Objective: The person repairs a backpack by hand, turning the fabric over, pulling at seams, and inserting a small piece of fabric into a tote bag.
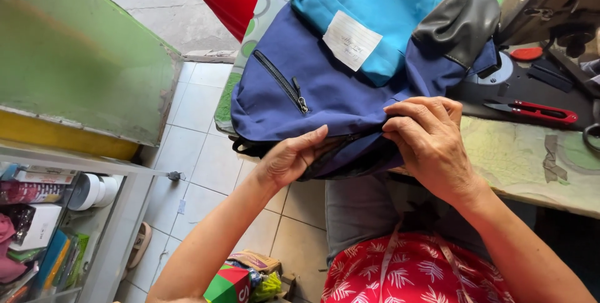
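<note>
While the blue backpack (pixel 331 84) hangs off the table edge (pixel 525 172), the left hand (pixel 290 159) pinches its lower seam and the right hand (pixel 428 137) clamps the fold; best keep that fabric taut, fingers close beside the zip

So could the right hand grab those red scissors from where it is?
Probably yes. The right hand grips the blue backpack, and the red scissors lie just beyond it on the table with nothing between. It would have to let go first.
</note>
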